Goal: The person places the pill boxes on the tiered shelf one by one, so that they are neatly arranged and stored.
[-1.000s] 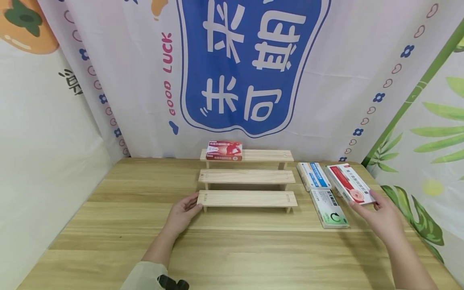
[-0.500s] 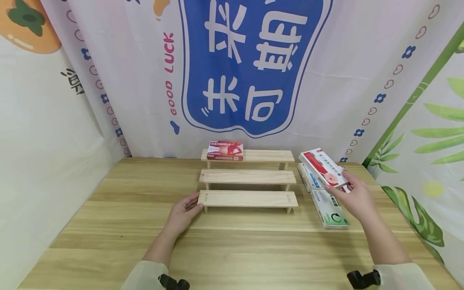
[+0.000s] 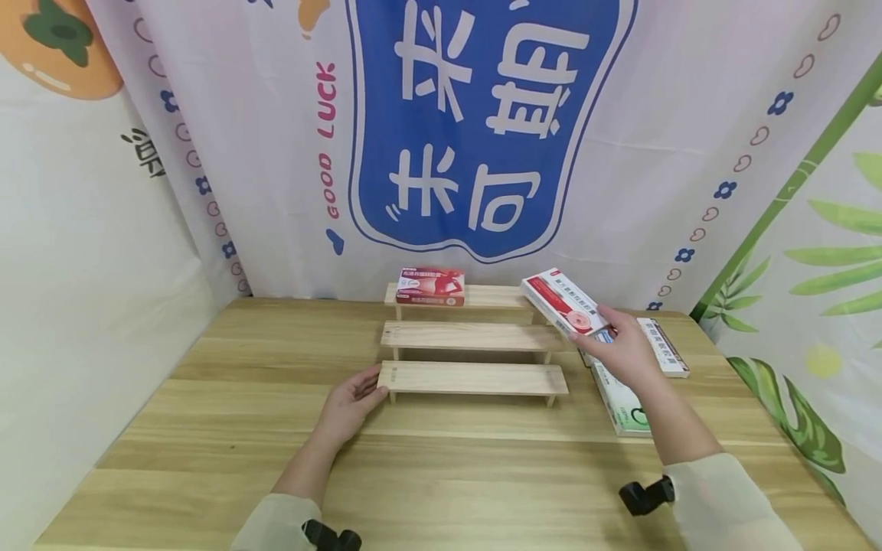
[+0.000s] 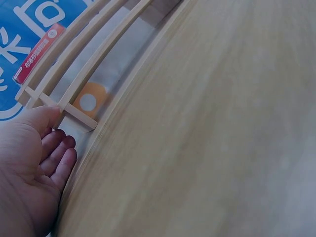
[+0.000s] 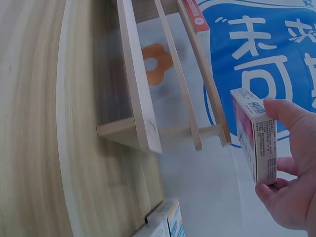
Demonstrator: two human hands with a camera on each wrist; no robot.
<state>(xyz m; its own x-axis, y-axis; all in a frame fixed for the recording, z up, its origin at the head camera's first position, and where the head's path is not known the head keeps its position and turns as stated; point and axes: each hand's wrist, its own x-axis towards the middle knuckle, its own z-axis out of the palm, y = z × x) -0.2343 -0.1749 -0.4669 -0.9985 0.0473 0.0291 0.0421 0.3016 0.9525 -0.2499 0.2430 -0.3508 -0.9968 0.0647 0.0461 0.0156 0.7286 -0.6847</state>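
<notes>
A three-tier wooden step rack [image 3: 472, 378] stands on the table. My left hand [image 3: 350, 399] holds the left end of its lowest step, the thumb at the corner and the other fingers curled in the left wrist view. Between thumb and fingers my right hand [image 3: 623, 348] grips a white and red medicine box [image 3: 561, 300] by its near end. In the head view that box is tilted and overlaps the right end of the top step; in the right wrist view it shows off the rack's end [image 5: 224, 136]. A red medicine box [image 3: 430, 287] lies on the top step's left part.
Under and beside my right forearm lie a green and white box [image 3: 623, 402], a blue and white box [image 5: 175, 219] partly hidden, and another white box [image 3: 664, 348]. A printed cloth [image 3: 276, 153] hangs right behind the wooden table [image 3: 441, 490].
My right hand has lifted the white and red box and carried it leftward to the rack's top step, uncovering the white box below. The left hand stays at the rack.
</notes>
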